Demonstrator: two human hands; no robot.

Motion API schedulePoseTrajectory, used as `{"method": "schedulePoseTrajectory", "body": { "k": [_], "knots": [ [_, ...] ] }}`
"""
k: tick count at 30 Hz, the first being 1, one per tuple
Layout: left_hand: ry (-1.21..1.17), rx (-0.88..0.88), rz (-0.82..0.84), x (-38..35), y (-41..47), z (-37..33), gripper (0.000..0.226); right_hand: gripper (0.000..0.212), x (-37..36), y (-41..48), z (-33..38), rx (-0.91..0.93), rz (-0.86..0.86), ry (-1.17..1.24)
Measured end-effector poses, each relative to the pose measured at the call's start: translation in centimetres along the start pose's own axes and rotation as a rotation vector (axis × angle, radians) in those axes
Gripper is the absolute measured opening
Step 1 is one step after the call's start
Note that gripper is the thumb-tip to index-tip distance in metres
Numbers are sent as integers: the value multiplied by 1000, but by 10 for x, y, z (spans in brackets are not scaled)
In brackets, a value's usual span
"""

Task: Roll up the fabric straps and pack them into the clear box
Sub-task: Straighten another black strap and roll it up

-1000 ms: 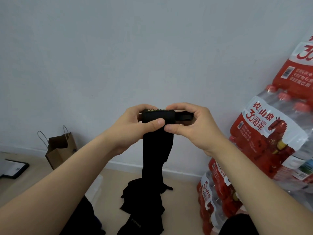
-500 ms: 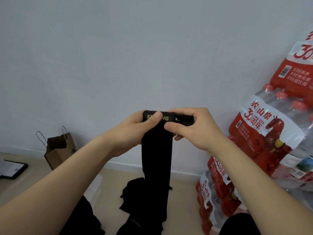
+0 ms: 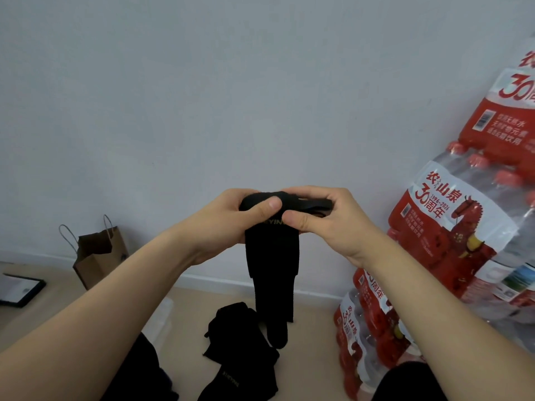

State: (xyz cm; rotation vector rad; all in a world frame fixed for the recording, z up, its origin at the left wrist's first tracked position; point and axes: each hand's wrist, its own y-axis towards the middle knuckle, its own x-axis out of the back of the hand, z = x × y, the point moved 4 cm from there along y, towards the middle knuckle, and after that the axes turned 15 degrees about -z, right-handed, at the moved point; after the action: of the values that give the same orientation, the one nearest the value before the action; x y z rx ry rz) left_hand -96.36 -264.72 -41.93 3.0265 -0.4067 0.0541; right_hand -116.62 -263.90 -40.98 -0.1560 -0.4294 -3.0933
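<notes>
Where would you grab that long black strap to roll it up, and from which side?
Take the black strap at its rolled top end, coming in from both sides, as the left hand and right hand do, thumbs in front. The tail hangs straight down, so it would likely wind up freely.

Both bare forearms reach forward from the lower corners and meet in the middle, raised in front of the chest. The left hand (image 3: 228,227) curls round the rolled top of a black fabric strap (image 3: 272,256), its thumb pressed flat across the front of the roll. The right hand (image 3: 333,227) grips the same roll from the other side, fingers arched over the top and thumb underneath, pointing towards the left thumb. The two thumb tips lie just beside each other.
</notes>
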Motion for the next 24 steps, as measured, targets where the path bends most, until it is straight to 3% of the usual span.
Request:
{"method": "schedulePoseTrajectory", "body": {
  "k": [3, 6, 8, 11, 14, 18, 21, 24],
  "knots": [
    [72, -67, -60, 4, 0, -3, 38, 44, 0, 1, -4, -28, 11, -32],
    [29, -172, -129, 5, -1, -8, 37, 42, -6, -2, -8, -192, 119, 95],
    [68, -255, -136, 5, -1, -11, 37, 53, -11, -5, -10, -263, 174, 58],
    [214, -332, -141, 4, -2, -11, 40, 64, -16, -5, -12, -301, 124, 42],
    [202, -290, -134, 0, -4, -6, 39, 56, -18, -2, -12, -278, 48, 71],
    [114, -53, -141, -2, -3, 1, 41, 42, -14, 0, -9, -234, -7, 101],
    [155, -116, -196, 2, -1, 2, 23, 34, -16, -2, -10, -259, 41, 120],
    [171, -210, -145, 6, 1, 0, 15, 36, -17, -2, -8, -303, 39, 186]
  ]
}}
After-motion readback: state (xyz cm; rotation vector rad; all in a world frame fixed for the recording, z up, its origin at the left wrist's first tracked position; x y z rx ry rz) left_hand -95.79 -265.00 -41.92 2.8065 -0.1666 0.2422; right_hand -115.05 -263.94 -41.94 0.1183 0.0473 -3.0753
